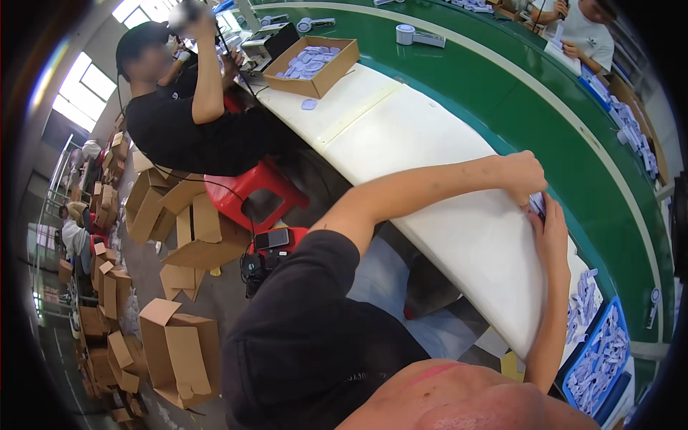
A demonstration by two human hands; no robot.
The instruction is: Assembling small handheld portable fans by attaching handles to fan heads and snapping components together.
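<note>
Above the far right part of the white worktop (423, 136), my two hands meet around a small pale lilac-white plastic part (537, 203). My left hand (523, 174) is closed in a grip on its upper side, knuckles up. From the near side, my right hand (552, 231) has its fingers bent against the same part. Most of the part is hidden behind my fingers, so its full shape does not show. Close to my right forearm lies a loose pile of pale plastic pieces (582, 307).
A blue tray (620, 315) of similar pieces stands beyond my right forearm. The green conveyor belt (494, 93) curves past the worktop, carrying a white device (419, 36). Far left are a cardboard box (295, 84) of parts, a co-worker (172, 129) and a red stool (229, 188).
</note>
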